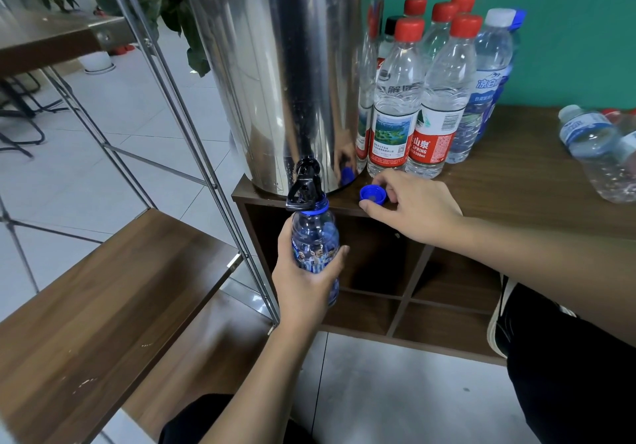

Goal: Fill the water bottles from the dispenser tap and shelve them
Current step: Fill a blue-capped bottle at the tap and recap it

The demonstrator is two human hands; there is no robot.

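While the blue bottle [315,250] sits mouth-up under the black tap [303,187], ready to fill, the left hand [306,275] wraps its body. At three o'clock from the tap, the right hand [413,206] rests on the tabletop [516,182], fingers loosely curled, touching the blue cap [372,195].

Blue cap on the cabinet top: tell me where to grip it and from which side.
Pinch the blue cap by its ribbed side wall, coming from above and the right, where the right hand already is. It lies open side up, so the rim is exposed; the dispenser crowds its left.
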